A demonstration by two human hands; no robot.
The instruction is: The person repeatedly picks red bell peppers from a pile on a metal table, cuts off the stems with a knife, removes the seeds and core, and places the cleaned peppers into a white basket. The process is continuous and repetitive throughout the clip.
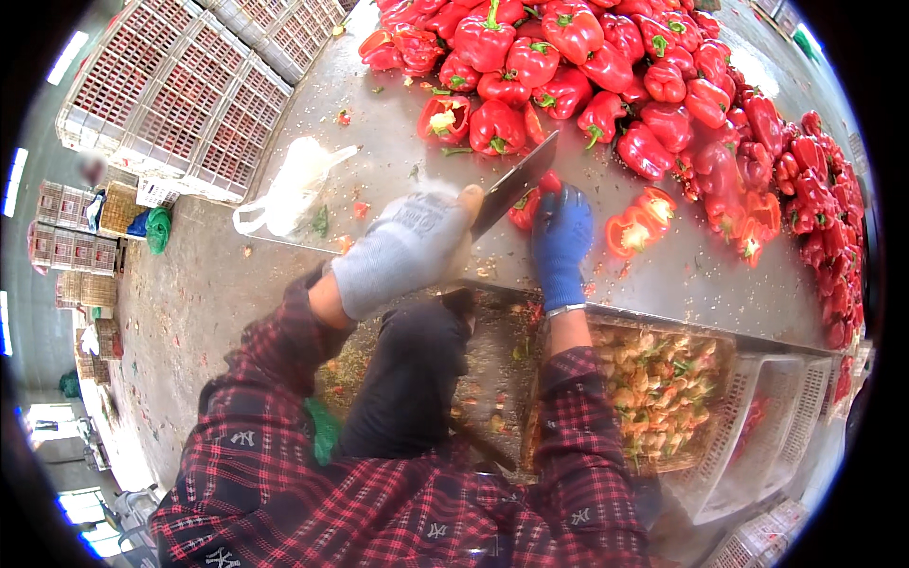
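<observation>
My left hand [409,244], in a pale grey work glove, is closed round the handle of a broad-bladed knife [516,185]. The dark blade slants up and to the right over the metal table. My right hand [562,241], in a blue glove, holds a red bell pepper [522,212] just beside the blade. That pepper is partly hidden by the blade and my fingers. A cut-open pepper [641,222] lies on the table to the right of my blue glove. Beyond my hands rises a large heap of whole red bell peppers [568,66].
A white plastic bag [295,185] lies on the table [379,123] at the left. Below the front edge sits a crate of pepper cores [663,388], beside white plastic baskets [748,431]. Stacked crates [180,90] stand at the far left. Seeds and scraps litter the tabletop.
</observation>
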